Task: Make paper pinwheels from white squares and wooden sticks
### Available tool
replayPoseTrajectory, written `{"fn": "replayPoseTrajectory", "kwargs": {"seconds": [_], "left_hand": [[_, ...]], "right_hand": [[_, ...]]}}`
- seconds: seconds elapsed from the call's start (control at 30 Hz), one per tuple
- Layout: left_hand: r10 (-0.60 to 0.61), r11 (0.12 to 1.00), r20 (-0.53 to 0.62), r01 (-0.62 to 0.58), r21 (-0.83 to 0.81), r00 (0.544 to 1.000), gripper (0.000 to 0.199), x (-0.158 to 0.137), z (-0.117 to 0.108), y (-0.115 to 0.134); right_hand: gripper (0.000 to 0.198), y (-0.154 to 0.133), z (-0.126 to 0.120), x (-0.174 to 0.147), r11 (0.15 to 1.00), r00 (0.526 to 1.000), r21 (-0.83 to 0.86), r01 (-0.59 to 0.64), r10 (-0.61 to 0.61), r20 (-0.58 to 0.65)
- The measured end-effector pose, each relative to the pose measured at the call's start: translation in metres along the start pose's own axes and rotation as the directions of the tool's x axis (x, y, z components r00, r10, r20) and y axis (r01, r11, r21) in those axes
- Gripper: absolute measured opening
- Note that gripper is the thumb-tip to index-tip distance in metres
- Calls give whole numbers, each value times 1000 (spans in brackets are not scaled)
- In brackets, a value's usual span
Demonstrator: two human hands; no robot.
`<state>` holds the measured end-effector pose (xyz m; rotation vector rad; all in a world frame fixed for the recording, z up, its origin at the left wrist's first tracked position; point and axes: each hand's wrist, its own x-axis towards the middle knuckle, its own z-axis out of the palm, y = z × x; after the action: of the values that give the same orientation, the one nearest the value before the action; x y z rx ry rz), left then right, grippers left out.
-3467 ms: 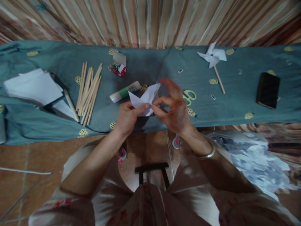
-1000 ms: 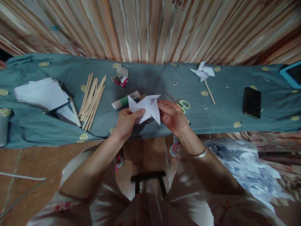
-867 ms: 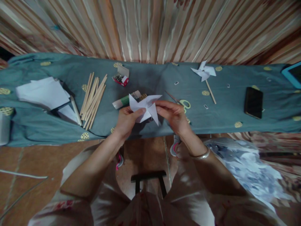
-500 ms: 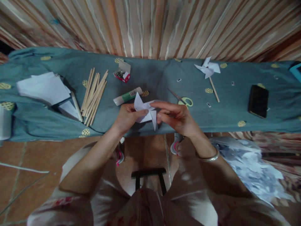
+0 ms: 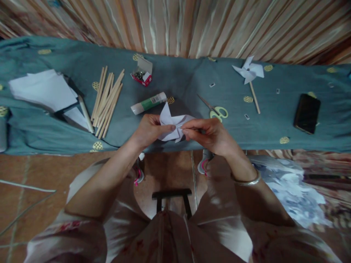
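Note:
A white paper pinwheel [image 5: 170, 120] is held in front of me, over the near edge of the cloth-covered table. My left hand [image 5: 149, 131] grips it from the left, its thumb pressed near the middle. From the right, the thumb and forefinger of my right hand [image 5: 210, 135] pinch the paper close to the centre. A glue stick [image 5: 149, 103] lies just beyond my left hand. Scissors with pale green handles [image 5: 218, 111] rest beyond my right hand.
Wooden sticks [image 5: 108, 104] and white paper sheets [image 5: 45, 89] lie at left. Behind the glue stick sits an open red box [image 5: 142, 76] of small metal pieces. A finished pinwheel on a stick [image 5: 249, 70] and a dark phone [image 5: 307, 113] are at right. Paper scraps [image 5: 293, 193] fill a bag below.
My right thumb and forefinger have closed onto the pinwheel near its centre, and its right blade has bent inward. The view has tilted slightly, so the table sits higher.

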<state>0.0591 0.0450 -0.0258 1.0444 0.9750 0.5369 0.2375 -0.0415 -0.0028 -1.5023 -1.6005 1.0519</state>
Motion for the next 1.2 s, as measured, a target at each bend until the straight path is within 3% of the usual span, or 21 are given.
{"fn": "replayPoseTrajectory", "kwargs": {"seconds": [0.2,0.53,0.67,0.87,1.2], "left_hand": [[19,1000,-3,-19,14,1000,8,0,0,-4],[53,998,8,-53,-20,999,11,1,1,-9],[48,999,0,-48,-9,999,10,0,1,-10],[-113,986,-66,104,-132,991,20,1,2,-10],[-30,998,-42,27,-53,999,15,-2,4,-7]], "right_hand": [[19,2,4,0,983,996,-186,0,-15,-84],[19,-3,6,3,947,995,-321,-6,-24,-92],[21,-5,8,4,938,995,-347,-23,-11,-95],[18,-4,10,6,949,989,-309,-55,10,-146],[21,-5,13,5,916,988,-397,-52,-11,-154]]}}
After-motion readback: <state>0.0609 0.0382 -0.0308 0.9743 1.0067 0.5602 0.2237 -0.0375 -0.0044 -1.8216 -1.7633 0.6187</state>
